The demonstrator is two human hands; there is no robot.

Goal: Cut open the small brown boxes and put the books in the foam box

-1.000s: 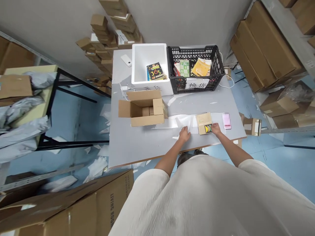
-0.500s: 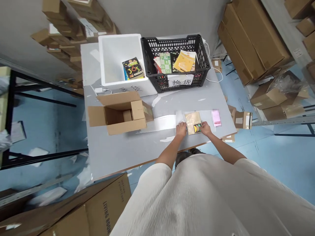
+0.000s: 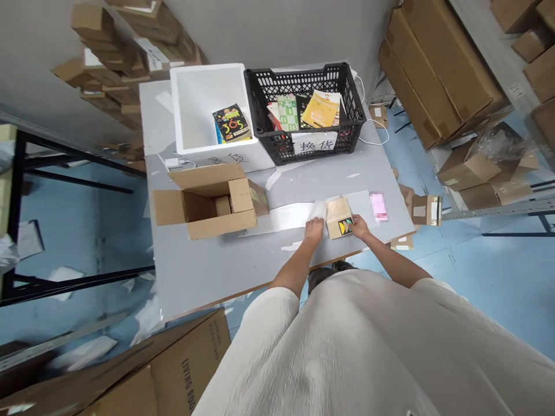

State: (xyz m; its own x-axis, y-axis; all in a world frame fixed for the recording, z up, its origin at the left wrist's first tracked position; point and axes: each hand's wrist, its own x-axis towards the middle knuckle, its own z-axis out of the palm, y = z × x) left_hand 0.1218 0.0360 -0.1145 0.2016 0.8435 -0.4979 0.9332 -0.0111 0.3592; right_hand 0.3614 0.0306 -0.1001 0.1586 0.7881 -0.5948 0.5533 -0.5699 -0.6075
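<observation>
A tan book (image 3: pixel 339 211) with yellow, green and black shapes near its lower edge lies on the table in front of me. My right hand (image 3: pixel 359 227) is closed on the book's lower right edge. Left of the book, my left hand (image 3: pixel 314 230) has its fingers bent around the edge of a thin translucent sheet (image 3: pixel 319 209), which seems to be plastic film. Part of that sheet reaches the book's left side; whether it goes underneath is hidden. A pink slip (image 3: pixel 378 206) lies to the right, its print blurred.
An open cardboard box (image 3: pixel 208 203) stands on the grey table (image 3: pixel 203 271) to the left. Behind it are a white foam box (image 3: pixel 208 81) and a black crate (image 3: pixel 306 78), both with books inside. Tall cartons (image 3: pixel 437 75) stand at the right.
My left hand has drawn slightly left with the film, which now stands up more beside the book. The right hand stays at the book's edge. The view has shifted a little.
</observation>
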